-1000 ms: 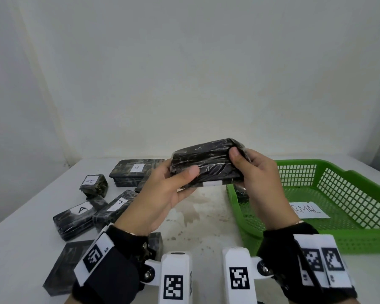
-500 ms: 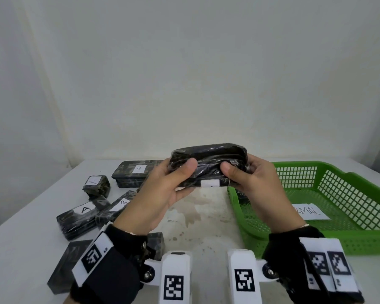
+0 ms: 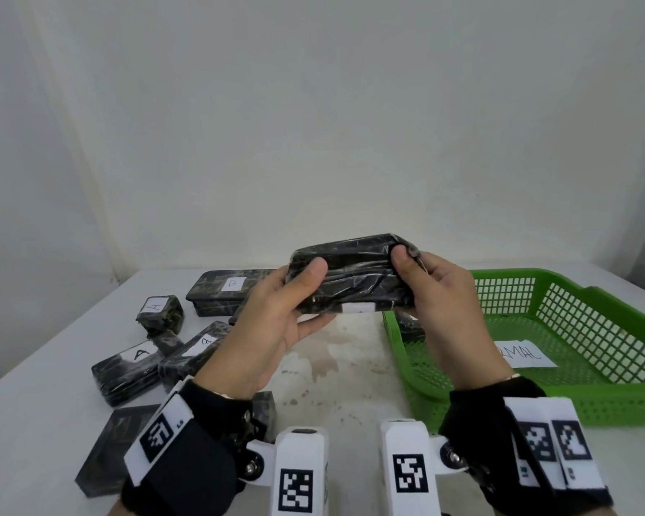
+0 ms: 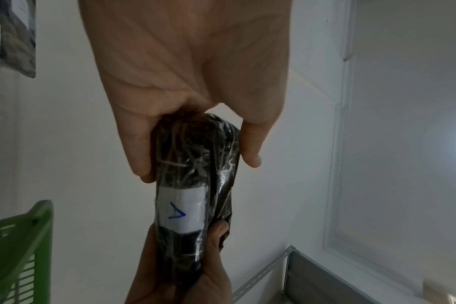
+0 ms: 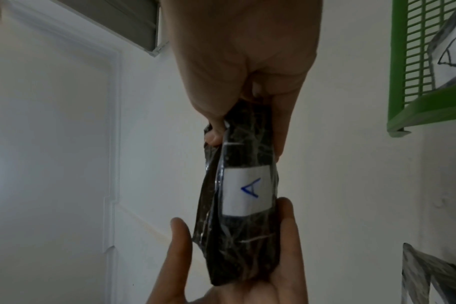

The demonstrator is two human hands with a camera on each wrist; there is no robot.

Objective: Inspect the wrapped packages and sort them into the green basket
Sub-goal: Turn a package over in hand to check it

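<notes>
I hold a black package (image 3: 352, 279) wrapped in clear film in the air above the table, between both hands. My left hand (image 3: 295, 296) grips its left end, thumb on the near face. My right hand (image 3: 421, 281) grips the right end. Both wrist views show a white label with a blue "A" on the package (image 4: 181, 209) (image 5: 247, 194), facing down. The green basket (image 3: 589, 303) stands on the table at the right; a wrapped package (image 3: 408, 325) lies in its near left corner and a paper label (image 3: 525, 355) on its floor.
Several more wrapped black packages lie on the white table (image 3: 336, 366) at the left: a long one marked "B" (image 3: 231, 292), a small cube marked "A" (image 3: 159, 314), a flat one marked "A" (image 3: 131, 370). A wall rises behind the table.
The package has been turned in my hands, its right end rising again. My right thumb has shifted from the lower front up to the top right corner.
</notes>
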